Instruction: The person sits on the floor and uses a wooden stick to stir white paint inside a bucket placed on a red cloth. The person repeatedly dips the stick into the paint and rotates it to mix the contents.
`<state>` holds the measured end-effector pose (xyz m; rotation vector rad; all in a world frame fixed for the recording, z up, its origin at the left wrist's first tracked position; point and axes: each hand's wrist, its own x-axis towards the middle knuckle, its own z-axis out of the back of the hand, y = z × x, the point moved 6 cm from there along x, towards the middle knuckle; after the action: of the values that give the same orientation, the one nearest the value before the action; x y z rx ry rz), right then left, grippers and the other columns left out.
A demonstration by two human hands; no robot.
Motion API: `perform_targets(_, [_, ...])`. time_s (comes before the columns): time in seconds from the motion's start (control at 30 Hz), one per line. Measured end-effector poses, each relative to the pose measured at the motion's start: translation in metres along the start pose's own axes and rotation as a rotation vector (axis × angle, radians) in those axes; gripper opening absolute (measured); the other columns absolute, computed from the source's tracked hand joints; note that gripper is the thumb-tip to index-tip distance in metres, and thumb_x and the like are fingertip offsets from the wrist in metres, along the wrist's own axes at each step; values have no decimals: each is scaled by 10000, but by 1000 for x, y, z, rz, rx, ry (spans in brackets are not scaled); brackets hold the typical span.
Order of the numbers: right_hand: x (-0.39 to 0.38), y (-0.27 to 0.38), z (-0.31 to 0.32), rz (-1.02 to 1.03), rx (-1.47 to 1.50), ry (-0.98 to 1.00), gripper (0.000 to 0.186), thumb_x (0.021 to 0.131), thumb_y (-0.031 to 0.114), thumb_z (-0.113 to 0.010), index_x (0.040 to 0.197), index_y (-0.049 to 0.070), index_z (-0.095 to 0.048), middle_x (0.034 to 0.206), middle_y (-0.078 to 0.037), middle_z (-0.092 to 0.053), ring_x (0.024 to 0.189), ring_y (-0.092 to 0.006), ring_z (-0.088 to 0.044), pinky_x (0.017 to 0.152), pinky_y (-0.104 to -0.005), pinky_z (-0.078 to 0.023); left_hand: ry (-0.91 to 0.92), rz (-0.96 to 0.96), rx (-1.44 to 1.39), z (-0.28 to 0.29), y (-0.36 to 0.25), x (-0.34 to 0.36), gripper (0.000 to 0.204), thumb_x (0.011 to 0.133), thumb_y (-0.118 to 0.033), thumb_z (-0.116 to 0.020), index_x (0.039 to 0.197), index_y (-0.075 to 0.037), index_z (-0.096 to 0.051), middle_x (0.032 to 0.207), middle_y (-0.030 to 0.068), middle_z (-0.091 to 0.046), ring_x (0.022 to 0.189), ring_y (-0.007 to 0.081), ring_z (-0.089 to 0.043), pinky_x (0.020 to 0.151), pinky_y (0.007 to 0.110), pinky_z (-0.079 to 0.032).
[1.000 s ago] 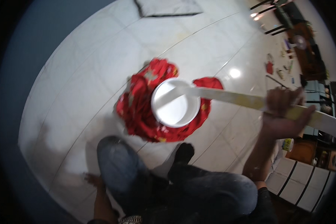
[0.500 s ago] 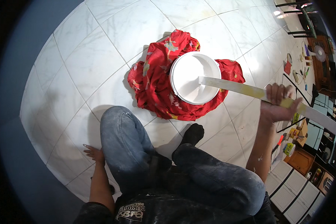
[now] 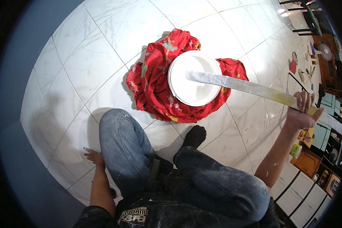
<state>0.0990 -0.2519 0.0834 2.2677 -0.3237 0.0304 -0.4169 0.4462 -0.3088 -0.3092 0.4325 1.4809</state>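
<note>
My right hand (image 3: 304,107) is wrapped round a long flat stick (image 3: 260,89), its fingers closed over the upper part. The stick slants down to the left into a white bucket (image 3: 173,88), and its lower stretch is coated in wet white. White material lies inside the bucket; how deep it goes, I cannot tell. Bunched around the bucket is a red floral cloth (image 3: 151,85) on the floor. My left hand (image 3: 93,156) rests on the tiles beside my left knee, fingers spread and holding nothing.
White marble-look tiles (image 3: 102,49) surround the bucket, and a blue wall (image 3: 11,95) runs along the left. My folded legs (image 3: 127,148) lie close in front of the cloth. Far right stand a fan (image 3: 325,52), cabinets (image 3: 298,192) and scattered small items.
My right hand has moved up and to the right with the stick. More of the stick's white-coated lower part now shows above the bucket's rim. My left hand stays on the floor.
</note>
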Motion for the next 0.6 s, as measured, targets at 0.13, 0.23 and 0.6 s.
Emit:
perform_targets(0.13, [1, 43, -27, 49, -175, 125, 468, 915, 527, -566, 794, 98, -423, 543, 18, -300, 509, -128, -285, 527, -264, -294, 13, -4, 8, -3, -3, 2, 1286, 794, -446, -794, 1551, -273, 230, 1615, 284, 166, 1488, 524, 47, 1163, 674, -132])
perform_targets(0.23, [-1, 63, -48, 33, -193, 240, 423, 876, 468, -608, 761, 123, -391, 541, 18, -312, 500, -135, -294, 520, -265, -286, 13, -14, 13, -2, -2, 1, 1285, 800, -448, -791, 1551, -261, 235, 1611, 292, 168, 1488, 524, 48, 1162, 673, -133])
perform_targets(0.6, [-33, 98, -147, 365, -402, 315, 535, 992, 580, -461, 704, 132, -410, 514, 47, -299, 402, -92, -279, 394, -254, -245, -23, -33, 72, -21, 17, 23, 1328, 762, -562, -780, 1551, -238, 237, 1613, 293, 147, 1486, 531, 31, 1163, 659, -164])
